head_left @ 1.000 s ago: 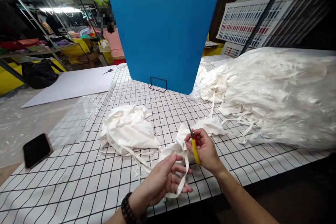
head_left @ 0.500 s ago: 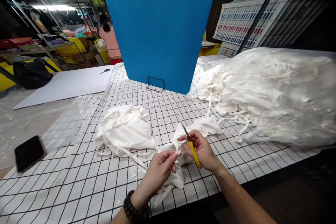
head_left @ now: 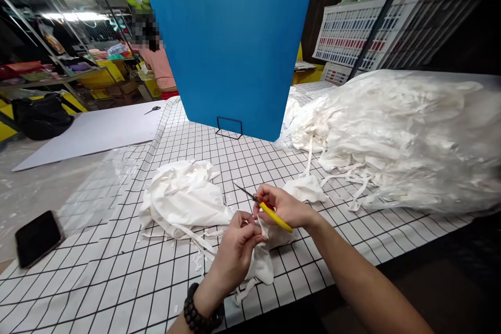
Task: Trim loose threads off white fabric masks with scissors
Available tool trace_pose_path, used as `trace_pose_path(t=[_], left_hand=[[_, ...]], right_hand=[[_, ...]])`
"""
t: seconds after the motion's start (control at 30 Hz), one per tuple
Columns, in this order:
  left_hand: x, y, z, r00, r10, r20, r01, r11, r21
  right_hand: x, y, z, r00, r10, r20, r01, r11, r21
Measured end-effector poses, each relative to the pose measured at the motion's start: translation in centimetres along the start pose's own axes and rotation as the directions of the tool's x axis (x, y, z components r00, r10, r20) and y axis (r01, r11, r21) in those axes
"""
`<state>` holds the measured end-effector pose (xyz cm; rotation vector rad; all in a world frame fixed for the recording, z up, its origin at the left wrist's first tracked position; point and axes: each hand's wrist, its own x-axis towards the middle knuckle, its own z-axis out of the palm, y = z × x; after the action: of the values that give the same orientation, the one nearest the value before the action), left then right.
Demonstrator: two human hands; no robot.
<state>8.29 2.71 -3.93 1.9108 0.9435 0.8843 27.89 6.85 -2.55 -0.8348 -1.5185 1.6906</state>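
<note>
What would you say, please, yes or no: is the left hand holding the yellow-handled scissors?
No, the right hand holds the yellow-handled scissors, while the left hand pinches white fabric.

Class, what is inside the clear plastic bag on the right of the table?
The bag holds bunched white fabric, with straps trailing from its left end. Outer layers cover whatever lies deeper.
</note>
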Motion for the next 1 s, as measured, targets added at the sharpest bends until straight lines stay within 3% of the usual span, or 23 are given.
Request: trace_pose_path(t=[0.1,0.23,0.33,0.43,0.53,0.67,0.77,1.0], left_hand=[[0.0,-0.8,0.4,0.988,0.041,-0.149,-0.046,0.999,-0.03],[-0.5,-1.5,0.8,0.987,-0.063,-0.145,0.018,0.955,-0.295],[-0.5,-1.8,1.4,0.986,-0.152,-0.072,0.084,0.818,-0.569],[-0.2,-1.9,2.0,0.989,-0.144,-0.04,0.081,0.739,-0.669],[0.2,-1.9,2.3,0.988,-0.151,-0.041,0.091,0.767,-0.635],[0.3,-1.8,2.4,0.989,-0.136,-0.065,0.08,0.838,-0.539],[0.2,-1.6,2.4,0.991,-0.12,-0.052,0.079,0.867,-0.492],[-0.2,-1.0,2.0,0.996,-0.074,-0.056,0.054,0.949,-0.31]], right_hand=[[1.4,1.4,0.2,0.997,0.058,0.045,-0.061,0.995,0.079],[1.6,3.2,0.3,0.996,0.089,-0.014,-0.087,0.99,0.109],[0.4,2.9,-0.1,0.97,0.031,-0.239,-0.01,0.996,0.091],[-1.9,1.4,-0.4,0.894,-0.055,-0.444,0.039,0.998,-0.044],[-4.8,-0.2,0.1,0.902,0.001,-0.432,-0.147,0.941,-0.305],[-7.5,-1.6,1.8,0.883,0.079,-0.462,-0.392,0.664,-0.636],[-8.1,-1.8,2.6,0.874,0.077,-0.48,-0.441,0.541,-0.716],[-8.0,-1.2,3.3,0.885,0.001,-0.466,-0.405,0.497,-0.768]])
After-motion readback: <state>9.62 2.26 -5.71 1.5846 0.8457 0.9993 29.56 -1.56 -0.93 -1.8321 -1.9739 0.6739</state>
